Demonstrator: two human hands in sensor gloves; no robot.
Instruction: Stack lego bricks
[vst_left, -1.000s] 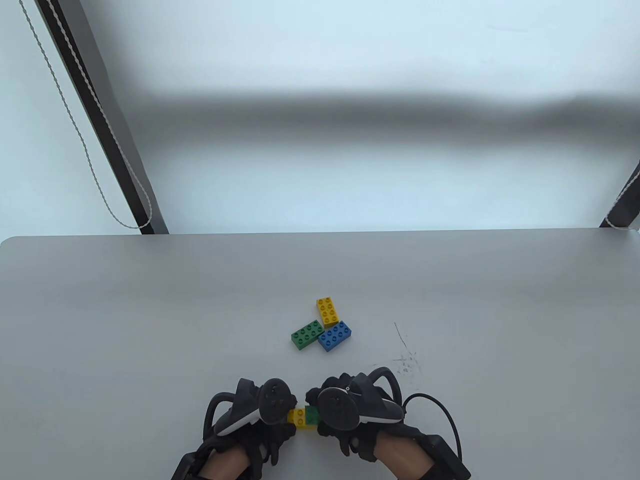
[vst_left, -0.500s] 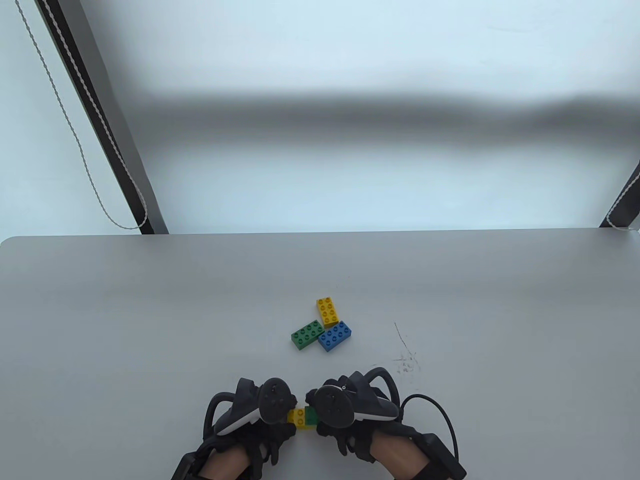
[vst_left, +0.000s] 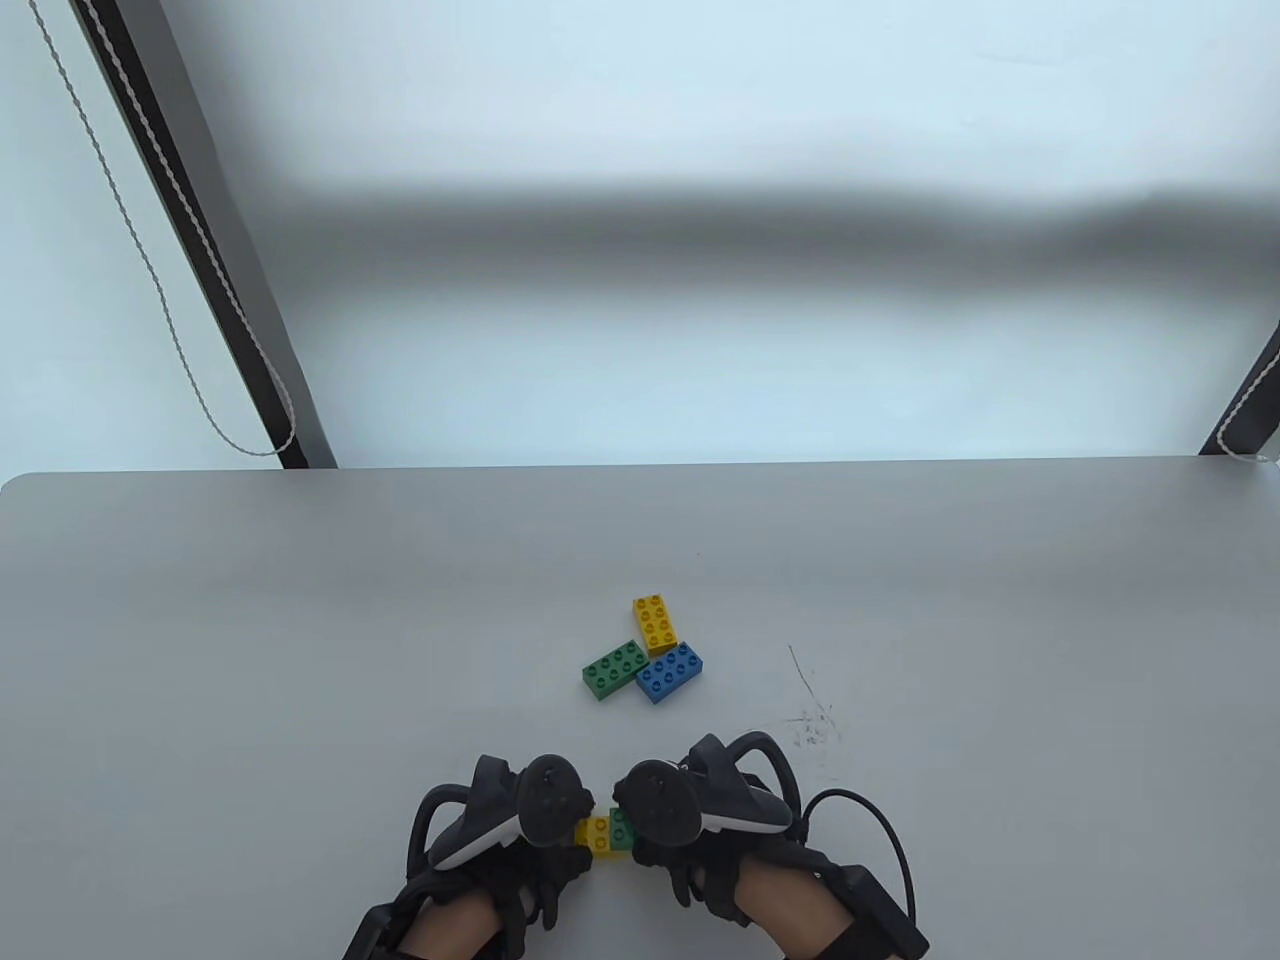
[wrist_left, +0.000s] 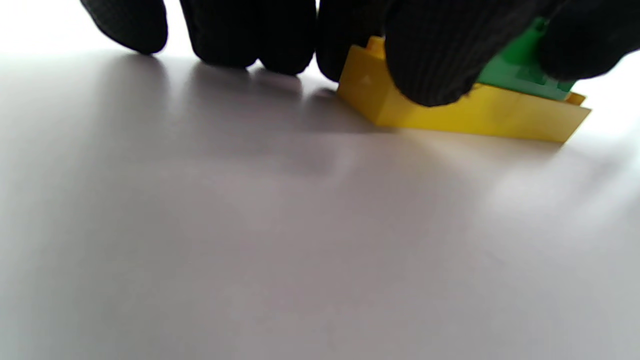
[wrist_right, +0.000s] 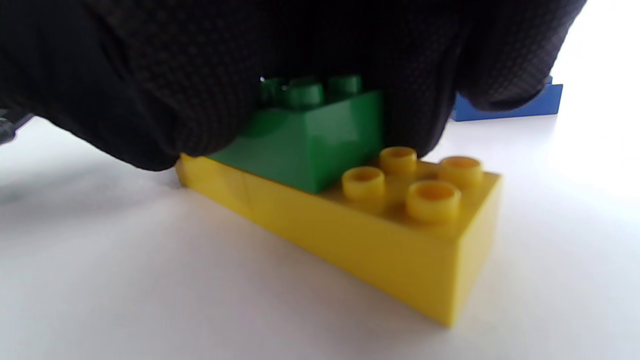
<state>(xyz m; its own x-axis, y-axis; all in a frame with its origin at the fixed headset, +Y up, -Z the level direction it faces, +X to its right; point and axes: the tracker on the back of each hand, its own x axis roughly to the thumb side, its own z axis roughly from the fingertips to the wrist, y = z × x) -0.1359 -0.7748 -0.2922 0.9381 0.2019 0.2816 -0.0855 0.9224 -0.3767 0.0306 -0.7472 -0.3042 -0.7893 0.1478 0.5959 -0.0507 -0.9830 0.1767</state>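
Near the worktop (vst_left: 300, 600) edge, right fingers (wrist_right: 410, 100) clamp the green brick (wrist_right: 310, 140) onto the yellow brick (wrist_right: 380, 235); left fingers (wrist_left: 430, 60) hold its left end.

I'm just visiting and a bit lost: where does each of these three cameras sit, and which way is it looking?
Table view: above, looking down at the table; both gloved hands, left hand, right hand.
Left wrist view: low by the tabletop, facing the yellow brick; left fingertips on top.
Right wrist view: low, facing the green brick; right fingers around it.
All three share the green-on-yellow pair.
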